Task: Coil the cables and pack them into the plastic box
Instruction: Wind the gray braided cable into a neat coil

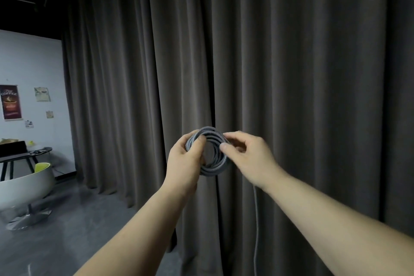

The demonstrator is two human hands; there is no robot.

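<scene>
A grey braided cable (pixel 216 152) is wound into a small round coil held up in front of me at chest height. My left hand (pixel 186 161) grips the coil's left side, thumb across the top strands. My right hand (pixel 248 157) pinches the coil's right side with thumb and forefinger. A loose tail of the cable (pixel 256 219) hangs straight down from under my right wrist and runs out of the bottom of the view. No plastic box is in view.
A dark brown floor-length curtain (pixel 291 74) fills the background close behind my hands. At the left stand a white round chair with a green cushion (pixel 26 188) and a dark table (pixel 24 154) against a white wall. Grey floor (pixel 78 231) lies below.
</scene>
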